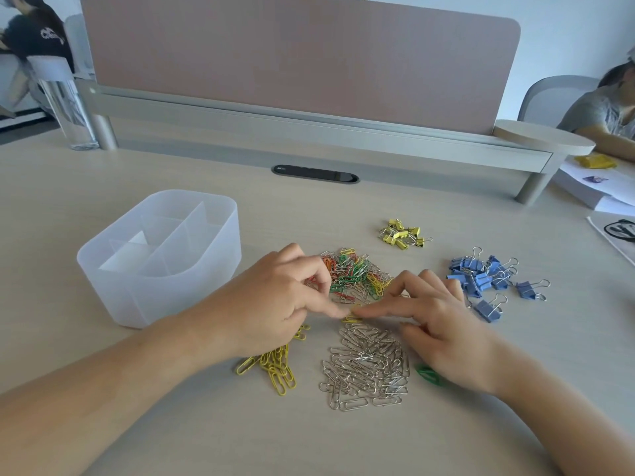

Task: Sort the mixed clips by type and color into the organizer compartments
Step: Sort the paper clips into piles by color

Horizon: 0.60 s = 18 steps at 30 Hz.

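The left hand (278,300) and the right hand (443,324) are meeting fingertip to fingertip over a single yellow wire paper clip (351,318), which is lying flat on the pale wooden desk (103,187). The right forefinger is reaching out straight and pressing on it. The left forefinger is touching it too, with the thumb and the other fingers curling narrow; I cannot tell whether they are holding anything.

Judging by the layout, this clip is heading for the heap of yellow paper clips (275,367) at 7 o'clock from it. It probably pays to be keeping one fingertip flat on the wire and sliding it clear before lifting, since the heap of silver paper clips (367,369) is sitting just at 6 o'clock and loops are snagging easily.

The tangled mixed pile of coloured paper clips (354,276) is waiting at 12 o'clock. The translucent white plastic organizer (220,214) is standing at 10 o'clock, its compartments looking unfilled.
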### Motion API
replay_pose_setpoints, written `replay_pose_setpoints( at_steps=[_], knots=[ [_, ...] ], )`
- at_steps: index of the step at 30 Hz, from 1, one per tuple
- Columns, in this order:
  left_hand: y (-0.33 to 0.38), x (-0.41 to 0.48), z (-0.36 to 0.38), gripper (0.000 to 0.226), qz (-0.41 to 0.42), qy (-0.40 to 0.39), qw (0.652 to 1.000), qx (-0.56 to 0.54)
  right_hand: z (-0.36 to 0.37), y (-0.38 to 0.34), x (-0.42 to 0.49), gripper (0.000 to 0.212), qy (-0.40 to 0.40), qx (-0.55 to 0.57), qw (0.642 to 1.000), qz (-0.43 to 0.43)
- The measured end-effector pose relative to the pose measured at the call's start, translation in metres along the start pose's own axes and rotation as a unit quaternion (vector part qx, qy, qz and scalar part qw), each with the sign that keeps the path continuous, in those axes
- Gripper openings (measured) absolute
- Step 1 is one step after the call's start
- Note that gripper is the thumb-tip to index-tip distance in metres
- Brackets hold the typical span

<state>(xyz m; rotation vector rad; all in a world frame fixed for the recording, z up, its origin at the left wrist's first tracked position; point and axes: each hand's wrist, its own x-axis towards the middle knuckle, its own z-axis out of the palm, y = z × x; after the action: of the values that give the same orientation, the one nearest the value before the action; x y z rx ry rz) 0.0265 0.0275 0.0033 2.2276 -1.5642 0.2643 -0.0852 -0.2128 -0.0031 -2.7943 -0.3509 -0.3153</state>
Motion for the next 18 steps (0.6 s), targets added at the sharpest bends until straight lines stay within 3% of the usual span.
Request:
replay_pose_setpoints(
  at_steps=[4,9,12,18],
  knots=[
    [-0.003,0.0,0.002,0.054,0.002,-0.006,1.0,0.02,-0.001,0.006,0.0,0.06,0.045,0.019,0.998,0.033],
    [-0.004,0.001,0.0,0.044,-0.014,0.043,0.999,0.016,0.002,0.003,0.0,0.056,0.023,-0.001,1.0,0.02],
    [-0.001,0.002,0.0,0.052,-0.025,0.056,0.998,0.01,0.003,-0.001,0.001,0.056,0.003,-0.002,1.0,0.002],
    [-0.001,-0.001,0.013,0.068,-0.014,-0.013,0.997,0.075,0.003,0.006,0.001,0.062,0.042,-0.009,0.997,0.057]
  ],
)
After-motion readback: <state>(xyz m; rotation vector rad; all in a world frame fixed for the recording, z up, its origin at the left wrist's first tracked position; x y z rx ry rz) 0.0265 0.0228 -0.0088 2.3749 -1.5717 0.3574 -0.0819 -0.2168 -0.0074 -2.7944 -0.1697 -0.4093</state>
